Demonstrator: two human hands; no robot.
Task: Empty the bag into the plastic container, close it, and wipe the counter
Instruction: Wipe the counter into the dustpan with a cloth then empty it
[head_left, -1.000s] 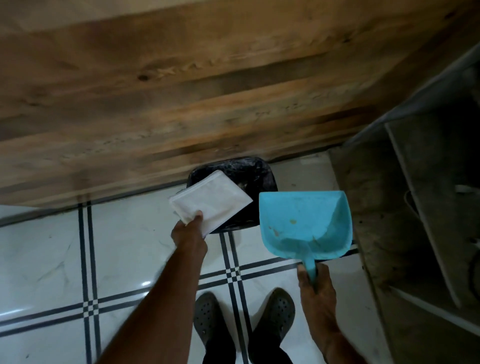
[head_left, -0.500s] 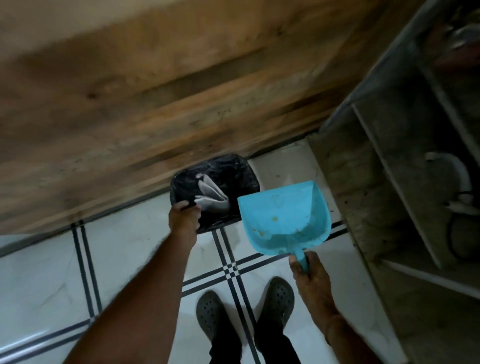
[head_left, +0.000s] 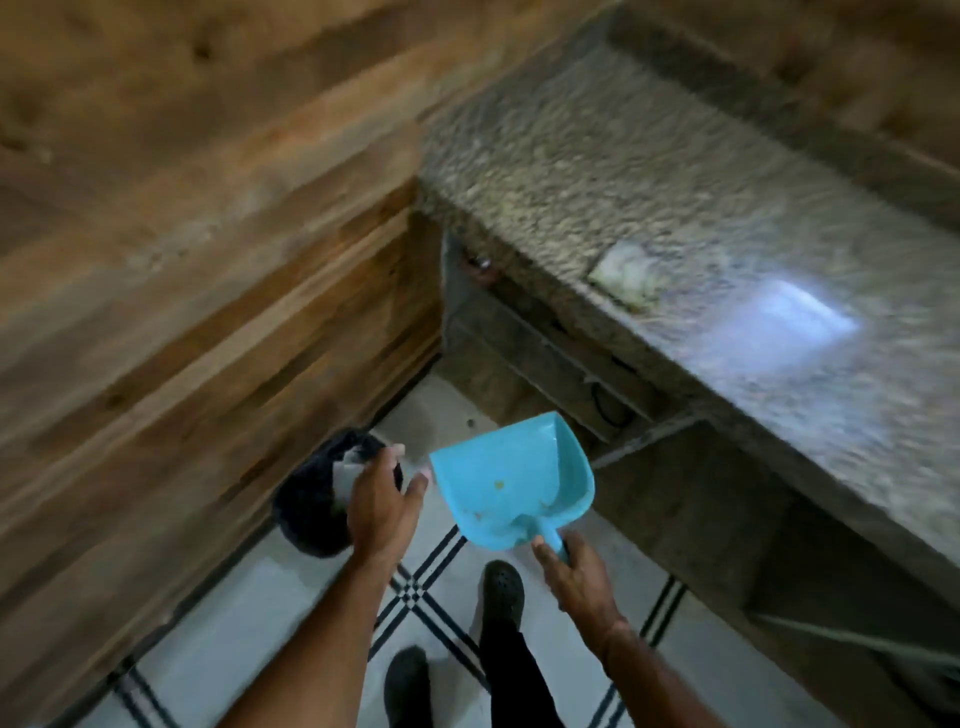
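Two dark shoes (head_left: 501, 584) stand on the white tiled floor (head_left: 249, 613) with its dark lines. Above them the right hand (head_left: 576, 577) curls round the handle of a blue dustpan (head_left: 509, 483). The dustpan's long axis runs from the handle, nearest the person, up to its wide mouth, which points away toward the counter. Just beside it the left hand (head_left: 376, 506) hovers with fingers spread and relaxed, gripping nothing, over a black bin (head_left: 306, 499) that holds a white piece (head_left: 348, 470). Farther off, the speckled stone counter (head_left: 675, 182) runs from upper left to lower right, with a pale cloth (head_left: 626, 275) lying near its front edge. A wooden wall (head_left: 208, 260) stands to the left.
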